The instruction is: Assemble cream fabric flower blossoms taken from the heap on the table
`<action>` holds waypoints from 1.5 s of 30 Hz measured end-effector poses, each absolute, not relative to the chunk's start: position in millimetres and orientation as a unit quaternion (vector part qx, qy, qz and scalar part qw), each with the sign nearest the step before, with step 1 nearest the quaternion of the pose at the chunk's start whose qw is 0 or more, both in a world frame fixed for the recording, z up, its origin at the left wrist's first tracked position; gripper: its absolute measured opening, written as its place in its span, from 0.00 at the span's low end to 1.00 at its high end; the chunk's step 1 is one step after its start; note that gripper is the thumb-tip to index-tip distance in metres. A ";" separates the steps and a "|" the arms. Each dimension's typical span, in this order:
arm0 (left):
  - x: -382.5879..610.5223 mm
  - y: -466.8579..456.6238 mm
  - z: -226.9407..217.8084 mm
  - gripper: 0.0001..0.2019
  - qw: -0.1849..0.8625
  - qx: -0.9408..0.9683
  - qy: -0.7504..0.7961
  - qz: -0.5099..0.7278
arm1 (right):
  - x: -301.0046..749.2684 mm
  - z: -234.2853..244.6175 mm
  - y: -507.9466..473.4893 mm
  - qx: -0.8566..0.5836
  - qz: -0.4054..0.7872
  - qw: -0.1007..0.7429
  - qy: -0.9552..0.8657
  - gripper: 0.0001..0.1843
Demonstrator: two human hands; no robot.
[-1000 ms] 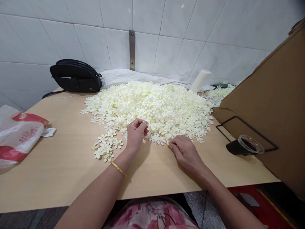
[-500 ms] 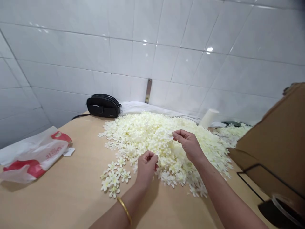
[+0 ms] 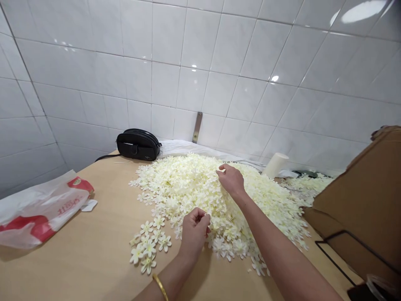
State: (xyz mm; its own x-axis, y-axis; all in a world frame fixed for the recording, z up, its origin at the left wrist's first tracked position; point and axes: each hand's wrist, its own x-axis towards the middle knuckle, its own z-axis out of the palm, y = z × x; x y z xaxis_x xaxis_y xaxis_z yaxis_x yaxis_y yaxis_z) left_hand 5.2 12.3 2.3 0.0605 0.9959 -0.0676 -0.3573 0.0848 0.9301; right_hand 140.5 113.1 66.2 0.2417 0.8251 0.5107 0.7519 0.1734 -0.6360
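Observation:
A big heap of pale yellow-white artificial flower heads (image 3: 188, 179) lies on the wooden table. My left hand (image 3: 194, 232) is closed in a pinch at the heap's front edge, thumb against fingers; whatever it holds is too small or hidden to name. Over the middle of the heap my right hand (image 3: 231, 179) reaches with thumb and forefinger slightly apart, nothing visible between them. A small group of loose flowers (image 3: 148, 245) lies on the tabletop to the left of my left hand. A gold bangle (image 3: 160, 287) circles my left wrist.
A black pouch (image 3: 138, 145) stands behind the heap at left. A white-and-red plastic bag (image 3: 59, 209) lies at the table's left. Behind the heap on the right is a white cone-shaped spool (image 3: 275, 165). A cardboard box (image 3: 366, 196) and black wire frame (image 3: 336, 256) flank the right side.
My right hand has moved a little left over the heap, and its pinch has loosened. My left hand keeps its pinch in nearly the same place. The camera view has tilted up slightly.

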 end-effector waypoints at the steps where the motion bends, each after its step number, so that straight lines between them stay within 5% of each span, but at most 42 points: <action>1: 4.9 12.3 2.8 0.09 0.613 0.394 0.407 0.550 | 141.5 66.9 106.1 -0.642 0.030 0.458 -0.614 0.08; 16: 6.0 13.4 -9.5 0.10 0.707 0.399 0.314 0.493 | 134.9 13.6 -11.5 -0.469 0.138 0.428 -0.760 0.10; 26: 23.0 23.8 22.9 0.10 0.734 0.402 0.285 0.467 | 146.4 21.7 -1.4 -0.499 0.217 0.534 -0.647 0.08; 33: 31.9 35.8 48.5 0.09 0.685 0.420 0.247 0.542 | 142.1 58.2 10.5 -0.451 0.106 0.544 -0.699 0.11; 45: 27.7 67.4 42.7 0.08 0.723 0.353 0.213 0.554 | 132.2 50.3 47.3 -0.487 0.009 0.485 -0.726 0.10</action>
